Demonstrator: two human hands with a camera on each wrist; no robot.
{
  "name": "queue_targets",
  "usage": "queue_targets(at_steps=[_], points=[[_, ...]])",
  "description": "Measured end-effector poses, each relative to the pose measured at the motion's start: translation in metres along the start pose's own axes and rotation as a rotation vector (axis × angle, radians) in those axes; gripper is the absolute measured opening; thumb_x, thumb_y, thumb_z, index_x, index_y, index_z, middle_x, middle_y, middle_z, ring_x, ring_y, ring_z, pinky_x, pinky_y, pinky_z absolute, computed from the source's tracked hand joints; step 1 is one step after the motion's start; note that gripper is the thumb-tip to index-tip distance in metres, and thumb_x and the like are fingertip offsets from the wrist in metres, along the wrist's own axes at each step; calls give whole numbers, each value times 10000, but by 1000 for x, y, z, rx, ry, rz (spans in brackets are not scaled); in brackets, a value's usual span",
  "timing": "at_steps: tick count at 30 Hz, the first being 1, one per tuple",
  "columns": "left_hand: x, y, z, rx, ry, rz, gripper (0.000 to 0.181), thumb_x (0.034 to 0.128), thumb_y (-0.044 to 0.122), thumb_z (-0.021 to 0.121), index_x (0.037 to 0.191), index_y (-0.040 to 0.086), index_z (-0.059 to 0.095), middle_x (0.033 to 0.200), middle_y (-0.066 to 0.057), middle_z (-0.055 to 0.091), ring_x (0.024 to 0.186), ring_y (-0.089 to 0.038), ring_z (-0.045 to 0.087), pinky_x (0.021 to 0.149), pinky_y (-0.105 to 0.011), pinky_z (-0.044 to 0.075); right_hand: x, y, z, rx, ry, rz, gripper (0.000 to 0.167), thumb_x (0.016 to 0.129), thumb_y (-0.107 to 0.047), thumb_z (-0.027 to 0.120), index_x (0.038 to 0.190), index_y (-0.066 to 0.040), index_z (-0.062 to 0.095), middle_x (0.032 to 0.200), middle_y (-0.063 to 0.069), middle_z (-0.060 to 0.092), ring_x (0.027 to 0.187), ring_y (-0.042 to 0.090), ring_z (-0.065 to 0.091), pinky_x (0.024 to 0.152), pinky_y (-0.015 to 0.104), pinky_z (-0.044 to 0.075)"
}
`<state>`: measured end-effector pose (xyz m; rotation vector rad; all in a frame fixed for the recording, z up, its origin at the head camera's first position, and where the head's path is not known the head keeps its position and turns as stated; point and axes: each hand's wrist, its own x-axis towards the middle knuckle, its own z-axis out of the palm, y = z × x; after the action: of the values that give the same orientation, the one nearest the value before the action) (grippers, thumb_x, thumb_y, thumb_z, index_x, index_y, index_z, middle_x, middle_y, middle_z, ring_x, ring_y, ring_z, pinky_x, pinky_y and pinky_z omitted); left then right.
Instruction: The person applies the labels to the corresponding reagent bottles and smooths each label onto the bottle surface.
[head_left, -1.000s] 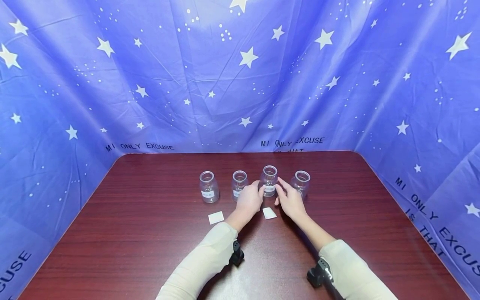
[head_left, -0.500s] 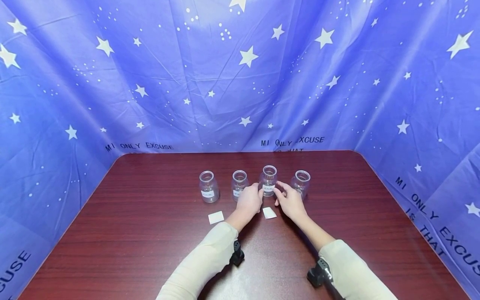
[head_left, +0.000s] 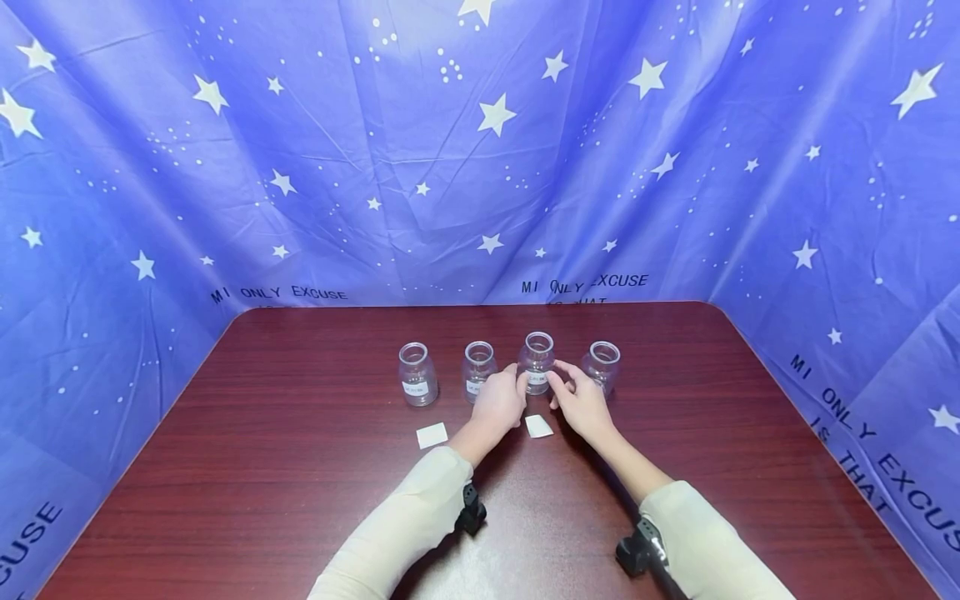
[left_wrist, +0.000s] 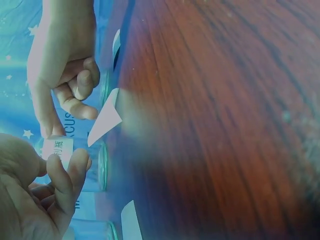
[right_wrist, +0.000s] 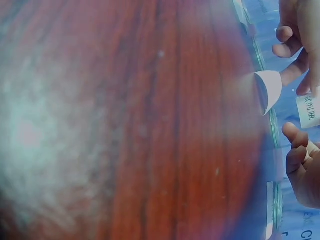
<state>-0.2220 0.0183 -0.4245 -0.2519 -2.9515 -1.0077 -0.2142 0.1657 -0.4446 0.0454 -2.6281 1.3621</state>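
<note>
The left hand (head_left: 498,400) and the right hand (head_left: 587,408) hold one jar, the third jar (head_left: 538,357) from the left, with bent fingers, one hand at each side. This jar is upright, and its one white label (head_left: 537,378) faces the person. In total there are four clear jars in a row over the brown table (head_left: 300,500). The first jar (head_left: 417,373) stands apart; the second jar (head_left: 478,358) is partly behind the left hand, the fourth jar (head_left: 602,358) behind the right. Nearer to the person, the head view shows two white papers (head_left: 432,435); the left wrist view shows three. Behind is one blue curtain (head_left: 420,150) with stars.
</note>
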Motion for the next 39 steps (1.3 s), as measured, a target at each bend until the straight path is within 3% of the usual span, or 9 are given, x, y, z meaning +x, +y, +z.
queue_targets(at_steps=[4,13,16,20,23,28,32,39], points=[[0,-1,0,-43,2,-14,405,1005,314,393,1266,31,520,532,37,603,304,-24,486,509,-209,479,0,0,2,3,13,-18,425,959,-313,513,1273,-27,529,599,115,628,461,64,460,497,216,332],[-1,-5,0,-14,37,5,389,994,330,418,1203,36,561,471,59,558,287,-9,456,591,-253,511,-1,0,3,12,7,-13,416,959,-293,517,1271,-17,524,595,125,619,441,50,439,455,202,313],[-3,-6,-1,21,42,15,395,978,340,453,1191,30,575,442,34,565,313,-42,503,660,-277,532,-2,-1,1,8,-3,2,407,958,-294,519,1277,-41,520,605,126,622,447,66,449,446,203,328],[-8,-6,-5,78,63,47,372,936,362,524,1128,61,628,677,-21,701,585,-118,662,706,-317,537,-5,-2,-3,-8,-17,13,402,950,-274,534,1295,-69,504,628,128,634,447,81,476,439,208,366],[-11,-5,-8,105,67,64,336,906,387,559,1062,106,658,866,-28,722,724,-151,666,643,-313,520,-8,-3,-7,-20,-27,-14,403,940,-245,550,1295,-61,501,651,139,640,483,116,528,447,211,379],[-15,-1,-11,77,20,94,292,887,392,588,1047,158,655,790,47,696,651,-79,607,568,-247,462,-12,-3,-16,-49,-25,-69,338,919,-212,581,1221,-62,559,685,126,649,544,139,577,485,208,396],[-17,4,-13,29,-20,147,269,870,365,621,1046,165,653,752,72,668,646,-45,578,581,-221,444,-16,-4,-25,-86,-8,-117,235,898,-190,605,1097,-69,635,685,55,634,506,67,499,500,209,399],[-19,12,-8,-7,-127,245,262,852,322,660,1034,134,659,776,60,661,664,-25,566,608,-177,439,-20,0,-46,-153,-12,-186,132,873,-183,631,938,-87,694,706,-17,626,612,47,503,565,194,417]])
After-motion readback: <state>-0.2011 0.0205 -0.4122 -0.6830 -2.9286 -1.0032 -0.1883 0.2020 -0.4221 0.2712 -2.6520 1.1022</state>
